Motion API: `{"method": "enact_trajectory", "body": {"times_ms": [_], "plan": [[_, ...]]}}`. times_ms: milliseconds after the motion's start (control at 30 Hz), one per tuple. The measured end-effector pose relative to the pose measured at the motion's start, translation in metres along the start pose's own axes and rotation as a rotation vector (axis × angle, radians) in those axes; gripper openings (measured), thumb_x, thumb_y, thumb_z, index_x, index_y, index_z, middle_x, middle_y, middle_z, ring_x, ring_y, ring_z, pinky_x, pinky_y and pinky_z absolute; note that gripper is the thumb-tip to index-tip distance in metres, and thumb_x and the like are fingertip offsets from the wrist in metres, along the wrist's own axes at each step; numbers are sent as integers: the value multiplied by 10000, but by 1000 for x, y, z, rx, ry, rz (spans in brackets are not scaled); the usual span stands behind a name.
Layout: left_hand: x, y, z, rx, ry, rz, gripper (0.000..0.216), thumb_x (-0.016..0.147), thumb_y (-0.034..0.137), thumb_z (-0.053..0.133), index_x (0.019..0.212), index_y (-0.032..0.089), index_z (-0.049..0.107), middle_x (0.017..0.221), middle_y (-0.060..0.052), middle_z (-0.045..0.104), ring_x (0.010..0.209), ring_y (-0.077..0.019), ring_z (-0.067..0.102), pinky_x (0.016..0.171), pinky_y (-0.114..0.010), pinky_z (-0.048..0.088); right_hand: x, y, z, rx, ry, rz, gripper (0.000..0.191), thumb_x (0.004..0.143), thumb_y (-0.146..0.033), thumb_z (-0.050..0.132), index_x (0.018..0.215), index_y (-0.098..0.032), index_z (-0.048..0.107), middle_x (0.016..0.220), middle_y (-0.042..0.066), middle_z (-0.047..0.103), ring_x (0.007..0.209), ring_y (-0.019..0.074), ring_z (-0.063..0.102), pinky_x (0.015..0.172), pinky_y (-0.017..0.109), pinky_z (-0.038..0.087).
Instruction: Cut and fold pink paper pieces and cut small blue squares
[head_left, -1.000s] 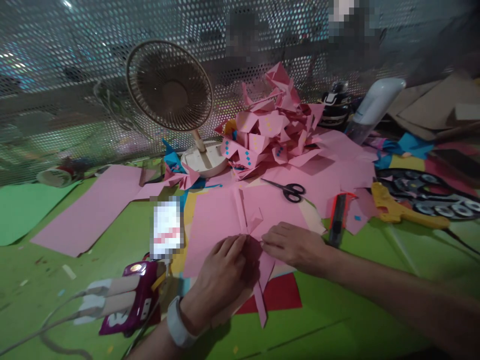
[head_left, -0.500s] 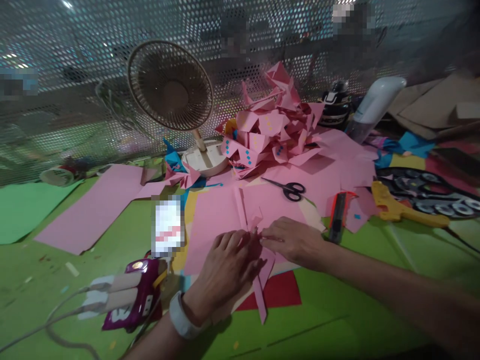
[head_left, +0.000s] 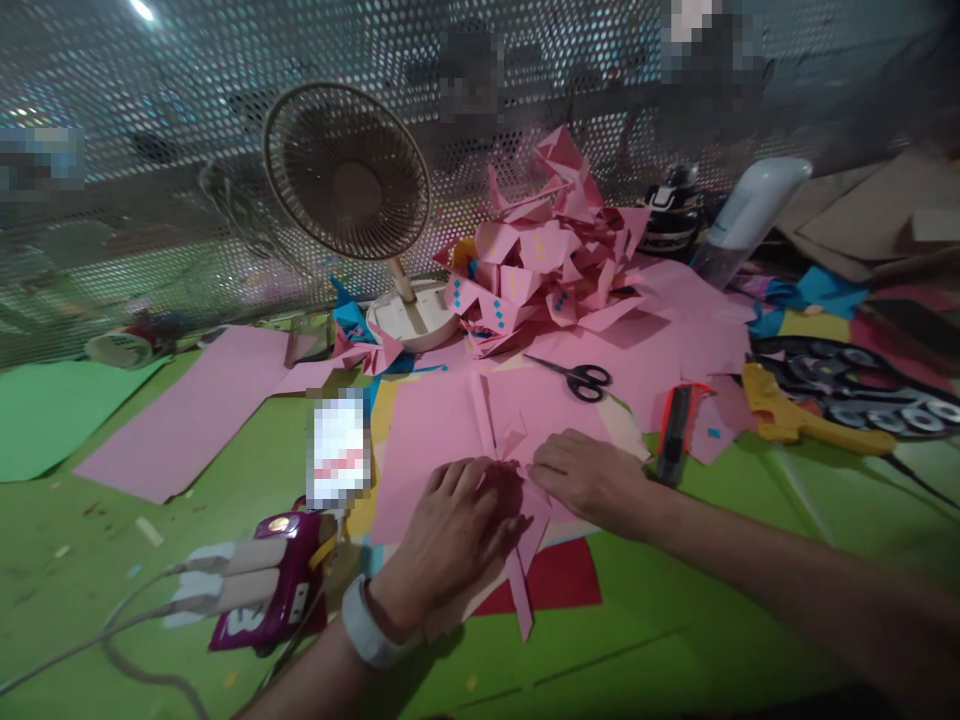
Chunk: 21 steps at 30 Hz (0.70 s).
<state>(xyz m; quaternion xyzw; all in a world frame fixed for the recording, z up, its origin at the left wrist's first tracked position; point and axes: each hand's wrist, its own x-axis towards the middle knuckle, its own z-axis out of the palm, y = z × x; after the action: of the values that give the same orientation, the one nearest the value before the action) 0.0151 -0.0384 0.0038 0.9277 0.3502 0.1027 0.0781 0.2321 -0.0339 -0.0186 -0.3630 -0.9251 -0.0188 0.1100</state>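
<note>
A pink paper sheet [head_left: 427, 440] with a raised centre fold lies on the green table [head_left: 660, 620] in front of me. My left hand [head_left: 450, 535] lies flat on its lower middle, fingers stretched along the fold. My right hand [head_left: 589, 480] rests just to the right, its fingertips pressed together on a small folded flap beside the crease. A narrow pink strip [head_left: 519, 598] sticks out below my left hand, over a red sheet [head_left: 562, 580].
A pile of folded pink paper pieces [head_left: 547, 260] stands behind, next to a small desk fan [head_left: 349, 175]. Scissors [head_left: 577, 377], a red box cutter [head_left: 675, 425] and a yellow glue gun [head_left: 787, 415] lie to the right. A purple device [head_left: 270, 590] with cables sits at the left.
Both hands have slid slightly up along the fold of the pink sheet. My right fingertips have closed onto the small flap by the crease.
</note>
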Motion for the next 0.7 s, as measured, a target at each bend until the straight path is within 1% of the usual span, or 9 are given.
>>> {"method": "enact_trajectory", "body": {"times_ms": [133,233,333,500,567,600,633,700], "plan": [[0,0,0,-5,10,7,370,893,379,433,1224,214,442,1161,-79,510,1033,-240,465,850,-425,393,2,-1,-6,-78,-25,-80,175,884,-98,427,954,-129,584,857,66,574,801,184,468,704,332,355],[0,1,-1,11,12,5,373,891,397,432,1217,216,441,1149,-81,517,1016,-244,470,841,-423,393,2,0,-9,-74,-38,-131,159,873,-175,459,942,-122,592,830,69,570,791,196,467,702,347,349],[1,2,-3,18,-2,-10,358,887,401,436,1193,217,456,1140,-78,524,1004,-244,475,842,-419,388,2,-2,-9,-52,-25,-157,196,857,-252,478,915,-112,602,818,81,572,792,206,465,709,360,346],[1,4,-4,20,-4,-26,334,883,380,448,1175,220,467,1139,-73,521,1012,-243,467,850,-419,382,1,-9,-9,-46,-8,-188,215,865,-227,439,843,-110,618,777,89,584,765,203,473,701,365,348],[0,4,-3,27,0,-32,327,881,374,452,1169,221,472,1129,-72,521,1003,-243,467,846,-418,385,2,-10,-10,7,-2,-131,217,858,-236,450,833,-116,629,770,87,593,763,202,487,705,364,360],[0,4,-3,32,-1,-32,322,879,374,454,1161,221,479,1118,-72,523,994,-243,468,841,-418,387,3,-10,-10,68,10,-60,207,851,-238,463,838,-124,635,779,83,598,766,197,499,706,354,370],[-1,4,-3,39,-3,-31,319,877,378,456,1154,223,485,1107,-73,524,986,-245,470,838,-419,388,4,-8,-11,154,29,35,194,844,-235,475,850,-136,641,797,78,606,768,187,513,704,338,383],[-2,3,-3,47,-3,-22,307,876,382,457,1138,229,498,1086,-72,525,978,-248,472,831,-421,389,7,-2,-12,359,66,271,170,831,-220,491,865,-164,647,832,59,621,755,155,543,688,292,411]]}}
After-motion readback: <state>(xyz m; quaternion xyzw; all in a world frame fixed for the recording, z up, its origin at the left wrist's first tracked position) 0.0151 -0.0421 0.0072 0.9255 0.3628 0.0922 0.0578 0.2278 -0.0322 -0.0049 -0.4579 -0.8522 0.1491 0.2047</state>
